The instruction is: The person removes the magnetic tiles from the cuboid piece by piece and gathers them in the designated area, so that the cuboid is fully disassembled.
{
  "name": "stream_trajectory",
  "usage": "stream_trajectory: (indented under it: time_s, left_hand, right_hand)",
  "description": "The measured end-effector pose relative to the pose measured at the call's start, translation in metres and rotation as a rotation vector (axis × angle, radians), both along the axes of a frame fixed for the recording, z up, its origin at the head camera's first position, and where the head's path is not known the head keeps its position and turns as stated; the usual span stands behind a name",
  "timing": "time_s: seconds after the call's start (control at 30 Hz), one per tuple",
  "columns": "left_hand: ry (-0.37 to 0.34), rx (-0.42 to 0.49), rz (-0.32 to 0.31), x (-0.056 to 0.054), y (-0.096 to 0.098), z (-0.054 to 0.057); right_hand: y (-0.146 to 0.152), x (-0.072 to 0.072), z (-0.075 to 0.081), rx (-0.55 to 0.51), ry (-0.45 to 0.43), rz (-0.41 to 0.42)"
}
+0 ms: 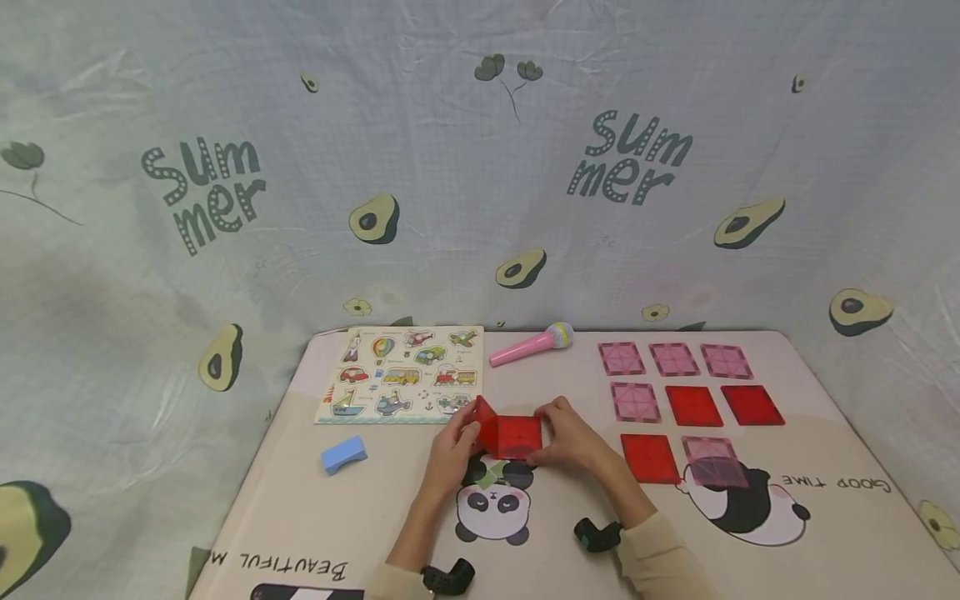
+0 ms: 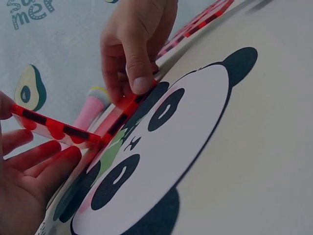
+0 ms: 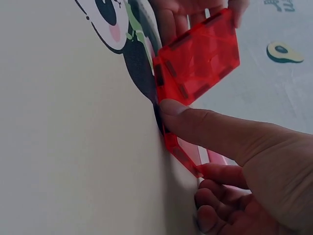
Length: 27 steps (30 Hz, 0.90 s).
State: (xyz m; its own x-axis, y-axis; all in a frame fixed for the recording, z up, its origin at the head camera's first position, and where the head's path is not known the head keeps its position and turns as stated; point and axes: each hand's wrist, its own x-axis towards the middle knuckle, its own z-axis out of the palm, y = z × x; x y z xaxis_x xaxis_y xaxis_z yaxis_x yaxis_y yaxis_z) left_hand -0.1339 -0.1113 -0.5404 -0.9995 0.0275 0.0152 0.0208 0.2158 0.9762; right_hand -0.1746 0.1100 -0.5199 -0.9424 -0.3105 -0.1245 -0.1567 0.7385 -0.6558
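Two red square magnetic tiles meet along an edge in the middle of the table. One tile (image 1: 519, 437) lies flat; the other tile (image 3: 208, 56) tilts upward from its left edge. My left hand (image 1: 448, 454) pinches the tilted tile near its free edge, between thumb and fingers. The right hand (image 1: 570, 437) grips the flat tile by its right side, the thumb (image 3: 178, 108) on its near edge and a fingertip at the far corner. In the left wrist view the joined edges touch just above the printed panda.
Several pink tiles (image 1: 635, 402) and red tiles (image 1: 649, 458) lie in rows at the right. A picture puzzle board (image 1: 401, 375) sits at the back left, with a pink toy microphone (image 1: 528, 344) beside it. A blue block (image 1: 344, 455) lies left of my hands.
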Motion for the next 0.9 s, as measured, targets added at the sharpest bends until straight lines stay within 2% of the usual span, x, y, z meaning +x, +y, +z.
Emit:
stream_trajectory:
  time_s: [0.2,0.43,0.7,0.9]
  left_hand:
    - [0.001,0.000,0.044,0.003,-0.005,0.000]
    - [-0.014,-0.087,0.130,0.005,-0.008,0.000]
    - [0.003,-0.106,0.137,0.006,-0.010,-0.003]
    - [0.009,-0.116,0.132,0.005,-0.013,-0.006]
  right_hand:
    - [0.000,-0.001,0.000,0.003,-0.036,-0.010]
    - [0.002,-0.002,-0.004,-0.083,-0.045,0.002]
    - [0.008,0.001,-0.004,-0.168,-0.062,0.052]
    - [0.016,0.003,-0.005,-0.209,-0.028,0.074]
